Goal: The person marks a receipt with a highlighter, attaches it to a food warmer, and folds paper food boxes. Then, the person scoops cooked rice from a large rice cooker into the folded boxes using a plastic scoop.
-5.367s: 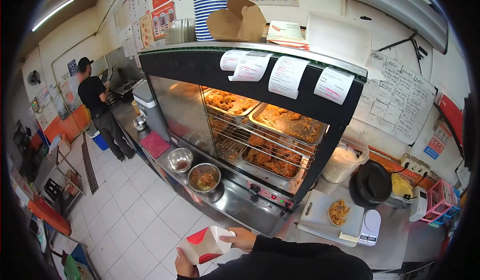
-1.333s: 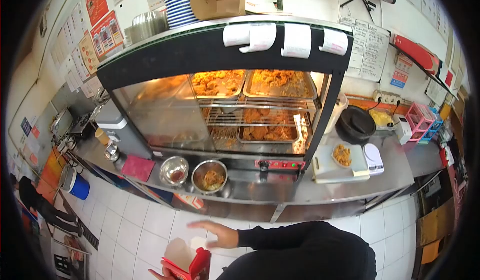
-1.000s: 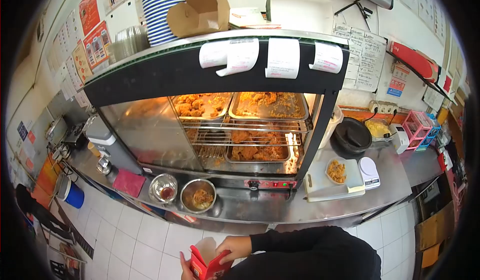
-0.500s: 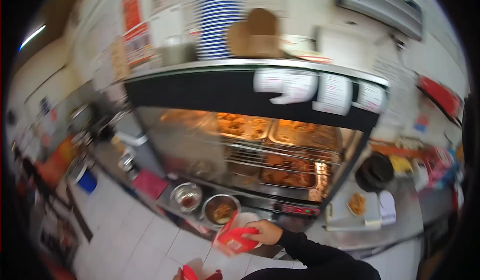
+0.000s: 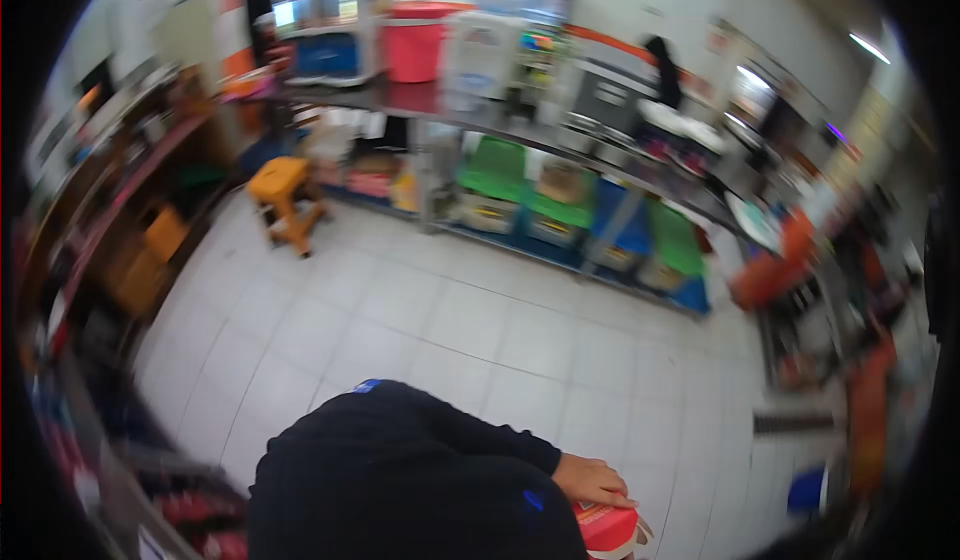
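Near the bottom edge, my left hand reaches out of a black sleeve and is closed on a red box, its fingers laid over the top. The box is cut off by the frame's lower edge, and its far side is hidden. Beside the box's right edge show small, blurred finger-like shapes, perhaps the fingertips of my right hand; what they hold cannot be made out. The black sleeve and shoulder cover much of the lower middle.
White floor tiles spread ahead. An orange stool stands at the left. Across the back runs a metal counter with a red bucket and green-lidded bins below. Wooden shelving is at the far left.
The view has swung round from the heated food cabinet to another side of the room. Earlier each hand held a red box apart; now one box shows under my left hand.
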A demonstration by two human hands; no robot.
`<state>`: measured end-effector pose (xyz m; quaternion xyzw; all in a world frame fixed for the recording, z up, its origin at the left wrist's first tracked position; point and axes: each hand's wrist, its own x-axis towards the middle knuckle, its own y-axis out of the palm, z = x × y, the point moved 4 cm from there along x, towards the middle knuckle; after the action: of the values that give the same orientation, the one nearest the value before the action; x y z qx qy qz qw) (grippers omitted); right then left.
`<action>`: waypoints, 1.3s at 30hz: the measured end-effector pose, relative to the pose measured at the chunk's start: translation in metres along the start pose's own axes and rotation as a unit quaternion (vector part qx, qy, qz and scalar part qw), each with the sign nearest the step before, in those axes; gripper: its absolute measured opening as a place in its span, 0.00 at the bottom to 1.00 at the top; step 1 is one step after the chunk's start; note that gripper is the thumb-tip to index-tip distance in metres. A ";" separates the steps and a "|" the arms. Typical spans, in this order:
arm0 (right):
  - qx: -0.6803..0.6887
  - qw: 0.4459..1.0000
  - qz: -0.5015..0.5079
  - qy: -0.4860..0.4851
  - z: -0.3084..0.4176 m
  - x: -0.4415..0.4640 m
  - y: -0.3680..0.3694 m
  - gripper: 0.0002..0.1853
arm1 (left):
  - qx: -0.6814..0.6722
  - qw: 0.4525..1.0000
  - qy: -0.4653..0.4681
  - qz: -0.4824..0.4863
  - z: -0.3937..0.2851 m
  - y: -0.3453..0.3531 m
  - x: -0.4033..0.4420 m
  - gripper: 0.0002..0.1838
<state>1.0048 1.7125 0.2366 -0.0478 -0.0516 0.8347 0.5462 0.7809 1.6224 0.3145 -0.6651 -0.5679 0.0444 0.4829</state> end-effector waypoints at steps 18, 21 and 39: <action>-0.168 0.960 0.138 -0.177 0.127 0.480 0.201 0.32 | -0.076 0.903 0.322 -0.273 0.153 -0.370 0.135 0.23; -0.227 0.927 0.155 -0.257 0.141 0.592 0.214 0.30 | -0.095 0.836 0.401 -0.362 0.217 -0.388 0.200 0.15; -0.407 0.758 0.351 -0.369 0.187 1.182 0.593 0.16 | -0.136 0.983 -0.050 -0.112 0.684 -0.553 0.302 0.61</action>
<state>-0.0293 2.5538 0.3126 0.0310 -0.5638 0.8212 0.0827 0.0773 2.2073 0.4831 -0.6535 -0.6629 -0.0542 0.3613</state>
